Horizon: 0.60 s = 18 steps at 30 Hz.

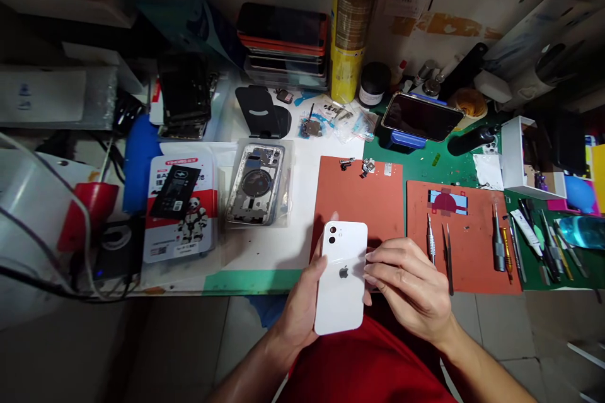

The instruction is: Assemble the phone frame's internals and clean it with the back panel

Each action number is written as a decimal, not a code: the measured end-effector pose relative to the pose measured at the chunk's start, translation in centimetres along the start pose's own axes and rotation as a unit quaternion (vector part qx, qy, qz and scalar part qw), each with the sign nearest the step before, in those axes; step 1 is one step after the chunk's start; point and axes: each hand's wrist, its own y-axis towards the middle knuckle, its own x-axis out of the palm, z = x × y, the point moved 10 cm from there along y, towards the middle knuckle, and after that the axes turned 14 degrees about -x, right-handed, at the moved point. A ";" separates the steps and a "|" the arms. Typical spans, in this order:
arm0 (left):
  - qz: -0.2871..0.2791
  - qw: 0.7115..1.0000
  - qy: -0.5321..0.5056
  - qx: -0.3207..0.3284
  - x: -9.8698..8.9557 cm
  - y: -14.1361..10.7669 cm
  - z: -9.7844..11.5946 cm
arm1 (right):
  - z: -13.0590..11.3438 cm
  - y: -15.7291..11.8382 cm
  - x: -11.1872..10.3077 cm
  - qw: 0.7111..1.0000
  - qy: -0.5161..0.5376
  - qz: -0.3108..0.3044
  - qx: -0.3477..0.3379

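A white phone back point(341, 302) with two camera rings and a dark apple mark faces up, tilted slightly, above the table's front edge. My left hand point(300, 305) is wrapped round its left side, the thumb along the edge. At its right edge, my right hand point(411, 283) has its fingers bent and drawn together, their tips touching or very close to the phone's side. Whether anything small is between those fingertips cannot be made out.
Beyond the phone lies an orange mat point(359, 201) with small metal parts. A second orange mat point(477, 233) bears tweezers and screwdrivers. Left are an opened phone housing point(255, 182) and a battery point(177, 192) on a box. A yellow spray can point(347, 69) stands behind.
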 end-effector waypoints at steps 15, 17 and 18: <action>0.066 0.988 -0.038 0.137 0.5 -0.3 4.2 | -5.7 -2.6 -5.8 0.996 0.046 -0.071 0.012; 0.055 0.988 -0.042 0.138 0.6 -0.2 4.3 | -5.3 -3.6 -7.6 0.996 0.074 -0.035 0.022; 0.050 0.988 -0.043 0.137 0.6 -0.2 4.4 | -4.7 -4.4 -8.8 0.996 0.083 -0.010 0.044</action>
